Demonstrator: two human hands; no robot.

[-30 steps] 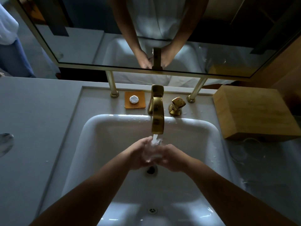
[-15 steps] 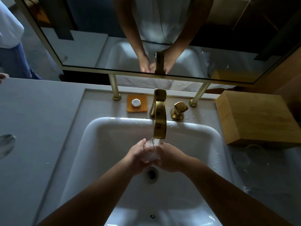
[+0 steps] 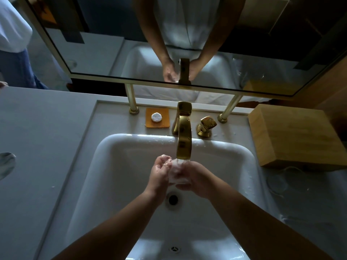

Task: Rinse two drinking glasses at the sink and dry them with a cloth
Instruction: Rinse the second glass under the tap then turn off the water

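A clear drinking glass sits between my two hands over the white sink, right under the gold tap, with water running onto it. My left hand curls round its left side. My right hand grips it from the right and below. Much of the glass is hidden by fingers and water. A second clear glass stands on the counter to the right, faint against the wet surface. No cloth is in view.
A gold tap handle stands right of the tap. An orange soap dish holds a small white soap. A wooden box sits at the right. The grey counter spreads left. A mirror hangs above; the drain lies below my hands.
My hands and the glass have lifted slightly closer to the spout. My left fingers have shifted up along the glass.
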